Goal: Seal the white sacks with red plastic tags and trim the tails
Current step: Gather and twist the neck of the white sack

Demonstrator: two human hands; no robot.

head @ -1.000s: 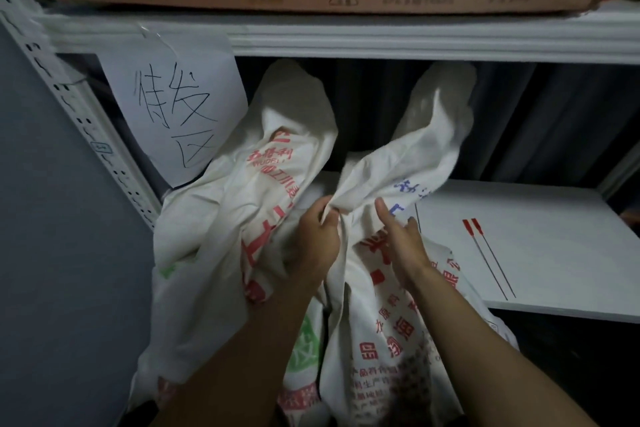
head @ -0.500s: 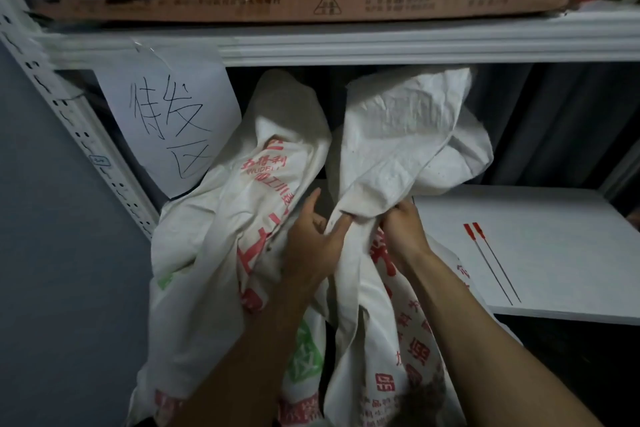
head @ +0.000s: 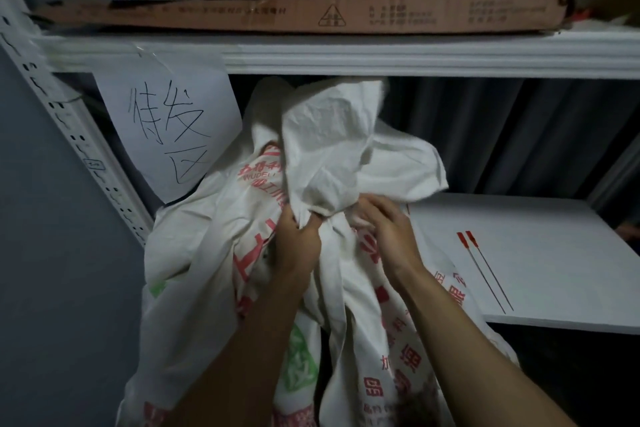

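Two white woven sacks with red and green print lean against the shelving. The right sack (head: 360, 163) has its loose top bunched into a neck between my hands. My left hand (head: 299, 243) grips that gathered neck from the left. My right hand (head: 389, 236) wraps its fingers round the neck from the right. The left sack (head: 204, 253) stands open-topped behind my left arm. Two red plastic tags (head: 483, 270) lie side by side on the white shelf board, to the right of my right hand.
A white shelf board (head: 554, 253) stretches right of the sacks. The upper shelf beam (head: 346, 52) carries a flat cardboard box (head: 311, 12) and a metal tray. A handwritten paper sign (head: 166, 121) hangs at the left by the perforated upright (head: 69, 135).
The right sack's top has been gathered tighter into a bunched neck. My right hand moved from behind the fabric to wrap round the neck, and the camera came closer.
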